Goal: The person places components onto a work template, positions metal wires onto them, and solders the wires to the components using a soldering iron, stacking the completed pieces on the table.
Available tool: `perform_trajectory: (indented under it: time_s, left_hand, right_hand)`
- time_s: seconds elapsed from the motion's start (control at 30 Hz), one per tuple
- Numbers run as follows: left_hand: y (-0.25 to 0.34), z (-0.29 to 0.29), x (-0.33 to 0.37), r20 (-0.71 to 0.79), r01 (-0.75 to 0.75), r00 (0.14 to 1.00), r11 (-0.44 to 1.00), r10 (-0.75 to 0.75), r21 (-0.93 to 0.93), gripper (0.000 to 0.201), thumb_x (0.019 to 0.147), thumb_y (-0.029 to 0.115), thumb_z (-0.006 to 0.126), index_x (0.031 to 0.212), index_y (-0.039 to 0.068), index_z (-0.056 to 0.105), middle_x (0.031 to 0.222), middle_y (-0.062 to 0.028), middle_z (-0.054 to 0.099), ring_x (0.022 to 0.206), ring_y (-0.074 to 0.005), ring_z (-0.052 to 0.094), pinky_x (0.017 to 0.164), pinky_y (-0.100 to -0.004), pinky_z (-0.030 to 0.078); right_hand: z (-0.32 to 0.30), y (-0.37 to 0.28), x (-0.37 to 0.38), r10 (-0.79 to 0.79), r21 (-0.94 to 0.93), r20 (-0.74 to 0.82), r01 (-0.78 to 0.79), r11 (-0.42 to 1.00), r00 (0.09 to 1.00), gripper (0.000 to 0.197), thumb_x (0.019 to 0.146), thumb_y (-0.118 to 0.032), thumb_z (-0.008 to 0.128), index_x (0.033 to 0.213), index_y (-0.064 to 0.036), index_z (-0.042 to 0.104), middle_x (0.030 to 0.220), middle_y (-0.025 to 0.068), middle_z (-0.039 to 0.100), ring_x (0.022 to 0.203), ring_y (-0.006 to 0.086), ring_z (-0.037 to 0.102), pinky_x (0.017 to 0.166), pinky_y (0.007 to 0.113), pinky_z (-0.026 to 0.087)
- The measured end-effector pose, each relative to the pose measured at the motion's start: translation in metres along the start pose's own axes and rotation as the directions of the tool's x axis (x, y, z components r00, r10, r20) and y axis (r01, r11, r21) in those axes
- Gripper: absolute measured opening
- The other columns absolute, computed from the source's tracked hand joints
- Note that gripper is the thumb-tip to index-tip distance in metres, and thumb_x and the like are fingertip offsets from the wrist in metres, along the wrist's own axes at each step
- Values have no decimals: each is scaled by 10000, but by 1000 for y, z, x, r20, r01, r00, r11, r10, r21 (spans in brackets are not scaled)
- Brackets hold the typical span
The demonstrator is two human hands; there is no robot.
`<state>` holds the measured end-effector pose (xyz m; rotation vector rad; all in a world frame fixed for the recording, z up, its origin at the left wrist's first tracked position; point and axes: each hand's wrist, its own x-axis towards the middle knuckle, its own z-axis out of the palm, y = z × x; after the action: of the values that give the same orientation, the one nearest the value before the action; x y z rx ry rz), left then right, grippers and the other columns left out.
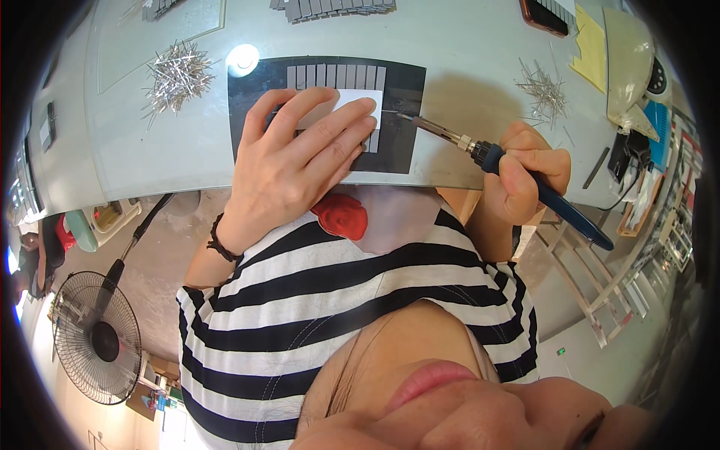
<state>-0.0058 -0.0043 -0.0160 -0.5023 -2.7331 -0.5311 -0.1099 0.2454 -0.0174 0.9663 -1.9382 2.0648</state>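
Note:
My left hand (289,157) lies flat with its fingers spread, pressing on a white card (354,95). Beneath the card a row of narrow grey strips (337,77) rests side by side on a black mat (401,150). My right hand (525,169) is wrapped around the blue handle of a soldering iron (450,133). The iron's tip points left and meets or nearly meets a thin metal wire (389,112) sticking out past the card's right edge. How far that wire runs under the card is hidden.
Piles of thin metal pins lie left (178,75) and right (544,94) of the mat. More grey strips (334,9) are stacked at the far edge. A phone (545,16), yellow paper (590,52) and a dark rod (596,167) are at the right. A fan (97,337) stands lower left.

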Motion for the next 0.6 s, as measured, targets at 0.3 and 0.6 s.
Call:
perform_trajectory:
  time_s: [0.3,0.6]
  left_hand:
    - [1,0,0,0,5,1000,1000,-5,-5,368,798,156,752,1163,113,732,1291,23,665,1151,-243,598,988,-442,450]
    - [1,0,1,2,4,1000,1000,-4,-12,374,799,158,754,1169,109,729,1296,21,664,1154,-242,596,992,-441,446]
  right_hand:
    - [2,-1,0,42,-12,-11,-42,999,999,135,706,34,512,797,-8,423,532,90,405,470,133,271,480,328,238]
    - [3,-1,0,47,-31,-31,-47,998,998,128,707,31,510,780,-14,415,521,86,397,459,128,271,475,328,240]
